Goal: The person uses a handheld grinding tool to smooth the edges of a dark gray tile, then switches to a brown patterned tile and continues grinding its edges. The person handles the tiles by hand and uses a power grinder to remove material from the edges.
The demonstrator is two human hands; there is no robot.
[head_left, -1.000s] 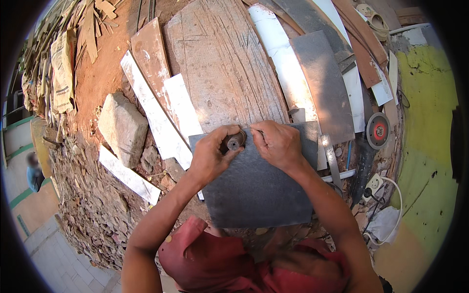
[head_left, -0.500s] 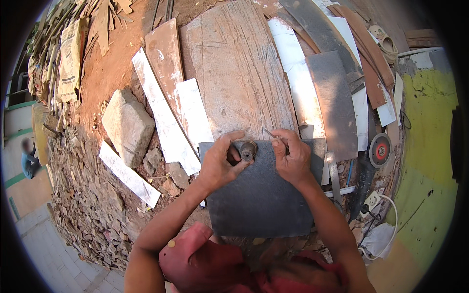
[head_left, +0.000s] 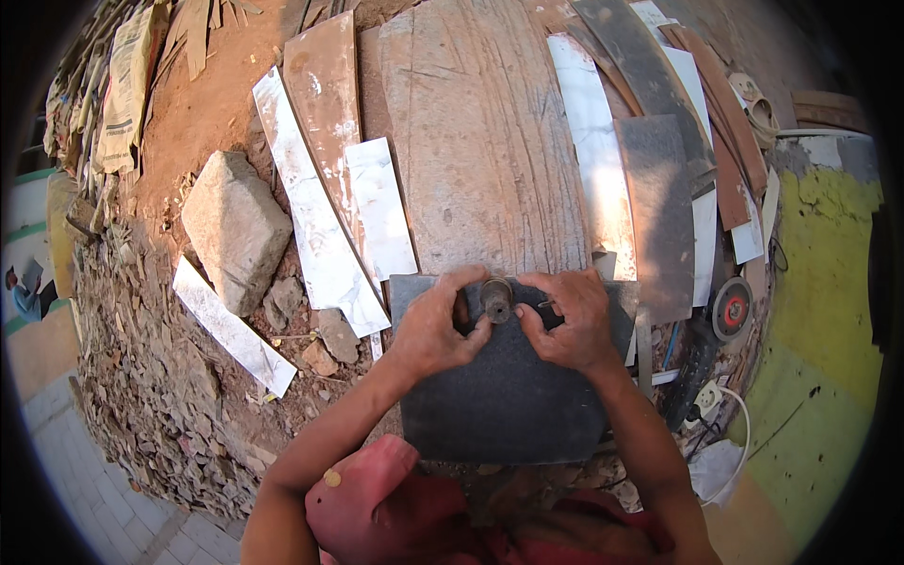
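My left hand (head_left: 439, 325) is closed around a short, dark metal cylinder (head_left: 496, 301) with a small hole in its upturned end. Beside it my right hand (head_left: 574, 320) is curled, with index finger and thumb close to the cylinder's right side. A thin metal piece (head_left: 546, 304) shows between the right-hand fingers, mostly hidden by them. Both hands are over the far edge of a dark, smooth stone slab (head_left: 499, 405). Past that slab lies a large, rough, scored board or slab (head_left: 480, 141).
An angle grinder (head_left: 732, 309) with a red-centred disc lies at the right, near a white power socket (head_left: 708, 398) and its cable. White tile strips (head_left: 315, 207), dark slabs (head_left: 654, 207) and a big rock (head_left: 235, 231) surround the work spot. A person (head_left: 33, 294) sits far left.
My right hand has moved left, bringing its fingers up to the cylinder; the thin piece now shows less. The view has shifted slightly, and my left hand still holds the cylinder.
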